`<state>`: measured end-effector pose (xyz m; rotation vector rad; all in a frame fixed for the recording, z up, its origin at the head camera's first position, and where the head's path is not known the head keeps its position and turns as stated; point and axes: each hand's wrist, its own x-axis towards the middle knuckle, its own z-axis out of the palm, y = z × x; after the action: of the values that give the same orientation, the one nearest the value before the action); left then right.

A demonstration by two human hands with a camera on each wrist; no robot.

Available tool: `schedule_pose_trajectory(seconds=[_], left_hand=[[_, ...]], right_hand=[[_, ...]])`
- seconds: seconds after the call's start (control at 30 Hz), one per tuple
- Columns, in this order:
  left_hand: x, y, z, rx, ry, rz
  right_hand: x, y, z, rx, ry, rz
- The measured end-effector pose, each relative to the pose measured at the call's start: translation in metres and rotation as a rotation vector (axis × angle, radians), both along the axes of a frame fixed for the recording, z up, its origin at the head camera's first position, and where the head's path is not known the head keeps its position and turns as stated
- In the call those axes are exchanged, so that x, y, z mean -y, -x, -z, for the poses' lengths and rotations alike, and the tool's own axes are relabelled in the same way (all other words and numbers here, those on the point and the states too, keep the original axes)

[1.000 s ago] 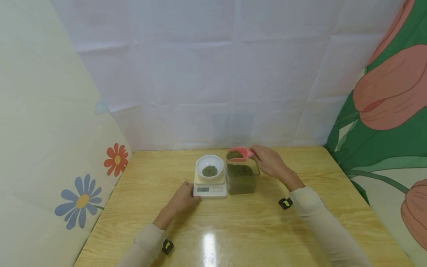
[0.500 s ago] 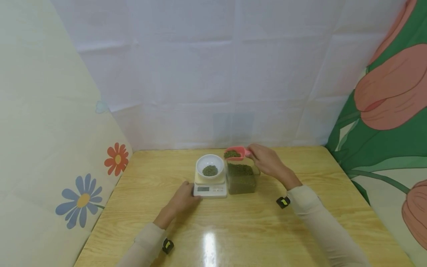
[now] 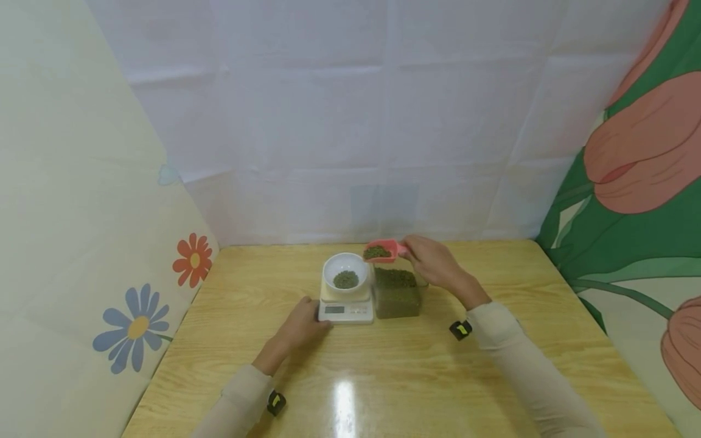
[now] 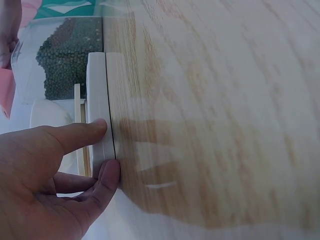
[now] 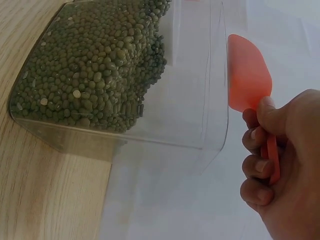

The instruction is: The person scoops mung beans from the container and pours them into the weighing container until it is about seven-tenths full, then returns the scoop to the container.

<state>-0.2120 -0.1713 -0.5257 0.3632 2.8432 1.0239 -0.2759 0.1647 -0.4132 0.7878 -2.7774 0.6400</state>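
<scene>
My right hand (image 3: 432,261) grips the handle of a pink scoop (image 3: 381,250) heaped with mung beans. The scoop is above the left side of a clear plastic container (image 5: 200,85), close to the bowl's rim. Green mung beans (image 5: 95,70) fill the container's lower part. Left of it stands a white kitchen scale (image 3: 346,312) with a small display. A white bowl (image 3: 341,265) sits on the scale's platform, with a small heap of beans (image 3: 346,280) inside. My left hand (image 4: 55,170) holds the scale's left front corner between thumb and fingers.
A wooden table (image 3: 383,377) bears everything, its back edge against a white cloth (image 3: 306,121). Flower-patterned panels stand left (image 3: 71,243) and right (image 3: 641,243). The bean container is right beside the scale.
My right hand has moved the loaded scoop slightly left, from over the container toward the bowl. The left hand stays at the scale, and the bowl's beans look the same.
</scene>
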Motion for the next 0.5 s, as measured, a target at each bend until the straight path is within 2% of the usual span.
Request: schedule_pose_trajectory(seconds=[0.5], left_hand=[[0.0,0.0,0.0,-0.019,-0.003,0.004]], right_hand=[[0.013,0.002,-0.002,0.003,-0.012,-0.014]])
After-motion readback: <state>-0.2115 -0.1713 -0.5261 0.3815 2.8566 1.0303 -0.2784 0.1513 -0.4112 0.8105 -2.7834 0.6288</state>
